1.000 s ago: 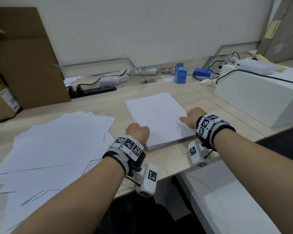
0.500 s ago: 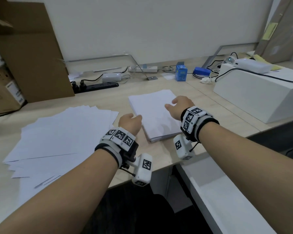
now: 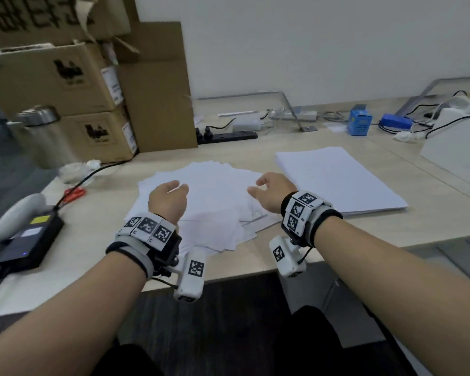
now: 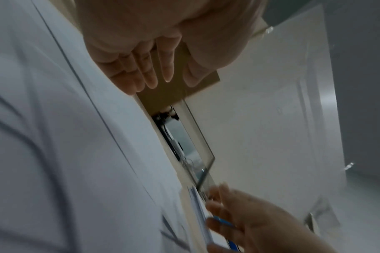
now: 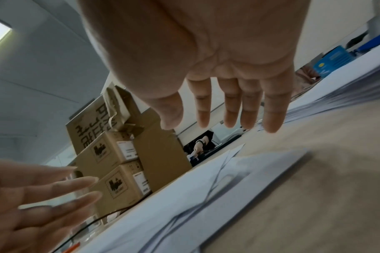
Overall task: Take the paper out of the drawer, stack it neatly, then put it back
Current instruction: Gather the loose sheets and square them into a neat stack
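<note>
Left hand (image 3: 168,200) and right hand (image 3: 271,191) hover empty, fingers relaxed, over fanned loose white paper sheets (image 3: 212,194); neat white paper stack (image 3: 337,177) lies right.

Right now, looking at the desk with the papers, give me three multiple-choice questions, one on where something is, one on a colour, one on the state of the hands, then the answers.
1. Where does the neat paper stack lie relative to the loose sheets?
A. To their right
B. To their left
C. Under them

2. What colour is the small box at the back of the desk?
A. Red
B. Blue
C. Green

3. How are the left hand and right hand?
A. Both grip one sheet
B. Both make fists on the neat stack
C. Both open over the loose sheets, holding nothing

Answers:
1. A, the head view shows the squared stack right of the fanned sheets.
2. B, the box near the wall is blue.
3. C, both wrist views show straight, spread fingers with nothing held.
</note>
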